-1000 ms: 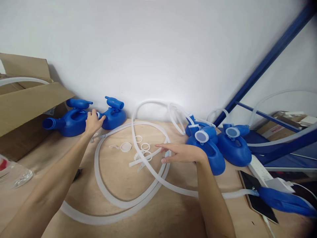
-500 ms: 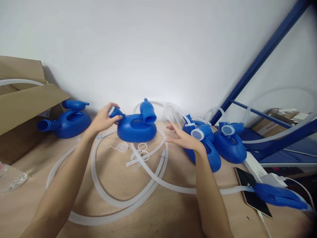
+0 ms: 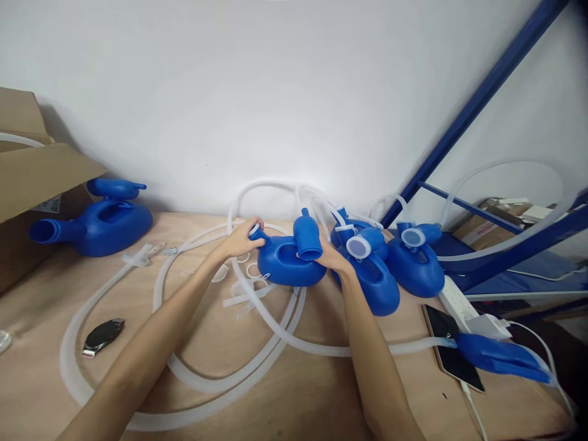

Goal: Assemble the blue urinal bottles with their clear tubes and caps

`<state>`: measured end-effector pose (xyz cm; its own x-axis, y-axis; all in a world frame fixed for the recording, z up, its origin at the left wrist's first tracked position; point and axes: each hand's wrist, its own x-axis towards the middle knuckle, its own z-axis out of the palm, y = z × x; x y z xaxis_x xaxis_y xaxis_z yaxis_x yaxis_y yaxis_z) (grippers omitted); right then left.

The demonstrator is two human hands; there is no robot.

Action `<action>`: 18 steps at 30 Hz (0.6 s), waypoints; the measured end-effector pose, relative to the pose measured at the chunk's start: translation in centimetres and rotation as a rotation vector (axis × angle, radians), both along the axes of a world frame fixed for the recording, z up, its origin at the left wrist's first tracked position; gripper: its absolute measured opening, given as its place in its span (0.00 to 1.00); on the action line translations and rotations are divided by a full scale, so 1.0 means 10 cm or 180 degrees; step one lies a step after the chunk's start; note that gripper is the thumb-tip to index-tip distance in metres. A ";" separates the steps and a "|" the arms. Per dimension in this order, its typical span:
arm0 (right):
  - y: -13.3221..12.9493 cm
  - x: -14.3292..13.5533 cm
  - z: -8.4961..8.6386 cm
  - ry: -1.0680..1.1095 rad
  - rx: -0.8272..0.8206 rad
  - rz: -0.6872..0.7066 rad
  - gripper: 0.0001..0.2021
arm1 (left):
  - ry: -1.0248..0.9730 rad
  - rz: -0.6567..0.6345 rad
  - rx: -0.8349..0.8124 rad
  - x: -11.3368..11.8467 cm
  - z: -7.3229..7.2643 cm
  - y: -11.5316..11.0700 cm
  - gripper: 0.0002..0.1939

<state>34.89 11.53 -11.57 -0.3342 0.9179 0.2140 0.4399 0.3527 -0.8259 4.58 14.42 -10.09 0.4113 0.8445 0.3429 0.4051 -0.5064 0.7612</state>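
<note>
A blue plastic urinal bottle with a loop handle stands in the middle of the table among the tubes. My left hand is closed around its white-rimmed neck at the left end. At the other end, my right hand grips the bottle, its fingers partly hidden behind the blue funnel-shaped piece attached on top. Clear tubing crosses in front of the bottle. Several white rings and a short piece of clear tube lie just left of it.
Another blue bottle stands beside a cardboard box on the left. Several capped blue bottles cluster at right, near a phone, a power strip and a flat blue piece. A watch lies at front left.
The bottle has moved right, with my left hand still on its neck. My right hand, open and apart from it before, now grips its right end. The view has shifted slightly.
</note>
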 end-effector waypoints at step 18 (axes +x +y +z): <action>0.04 -0.19 -0.12 0.0012 0.0270 -0.0636 0.38 | -0.0281 0.0952 0.0611 0.13 -0.30 -0.09 0.19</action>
